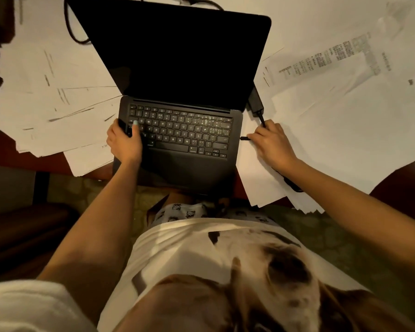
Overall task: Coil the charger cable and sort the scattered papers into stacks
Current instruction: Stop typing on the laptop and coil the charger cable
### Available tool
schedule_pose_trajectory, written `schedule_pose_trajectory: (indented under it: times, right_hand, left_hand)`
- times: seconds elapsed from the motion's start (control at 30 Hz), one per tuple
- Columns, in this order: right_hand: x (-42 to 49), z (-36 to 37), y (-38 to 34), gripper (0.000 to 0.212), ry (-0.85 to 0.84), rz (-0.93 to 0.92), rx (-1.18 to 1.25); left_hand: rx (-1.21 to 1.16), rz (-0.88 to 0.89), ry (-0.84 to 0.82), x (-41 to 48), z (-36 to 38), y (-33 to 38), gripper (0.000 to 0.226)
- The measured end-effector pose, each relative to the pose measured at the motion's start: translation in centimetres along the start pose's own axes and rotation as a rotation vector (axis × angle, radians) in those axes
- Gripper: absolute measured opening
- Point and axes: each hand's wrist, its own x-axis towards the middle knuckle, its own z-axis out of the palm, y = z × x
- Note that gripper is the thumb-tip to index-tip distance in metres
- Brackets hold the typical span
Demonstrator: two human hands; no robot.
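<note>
Gripping laptop (189, 164) with left hand (124, 142), right hand (272, 144) pinching charger cable (261, 118)

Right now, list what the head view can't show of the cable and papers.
Head view only.
Top edge cuts the charger cable loop; far end unseen.
The right hand covers the cable it holds.
Blur: print on the papers unreadable.
The laptop hides part of the charger brick.

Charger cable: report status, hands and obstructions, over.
Left hand grips left edge of open black laptop. Right hand holds thin black charger cable near its plug, uncoiled. White printed papers scattered both sides, unsorted.
</note>
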Motion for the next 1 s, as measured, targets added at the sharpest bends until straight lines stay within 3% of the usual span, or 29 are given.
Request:
schedule_pose_trajectory:
  times: [0.3, 0.5, 0.7, 0.87, 1.0]
  right_hand:
    - [-0.3, 1.2, -0.9, 0.016, 0.063, 0.141, 0.064]
    - [-0.2, 1.2, -0.3, 0.012, 0.094, 0.047, 0.048]
    - [0.5, 1.4, -0.3, 0.026, 0.064, -0.082, -0.025]
    - [1.1, 0.9, -1.1, 0.008, 0.057, 0.103, 0.209]
    - [1.7, 1.1, -1.0, 0.01, 0.062, 0.176, 0.335]
  left_hand:
    - [-0.034, 0.017, 0.02, 0.3, 0.7, -0.7, 0.066]
    - [-0.091, -0.009, 0.083, -0.2, 1.5, -0.5, 0.064]
    - [-0.099, -0.016, 0.167, -0.3, 2.5, -0.8, 0.066]
    - [-0.078, -0.03, 0.212, -0.1, 2.9, -0.9, 0.068]
    - [-0.118, -0.052, 0.256, 0.1, 3.2, -0.7, 0.067]
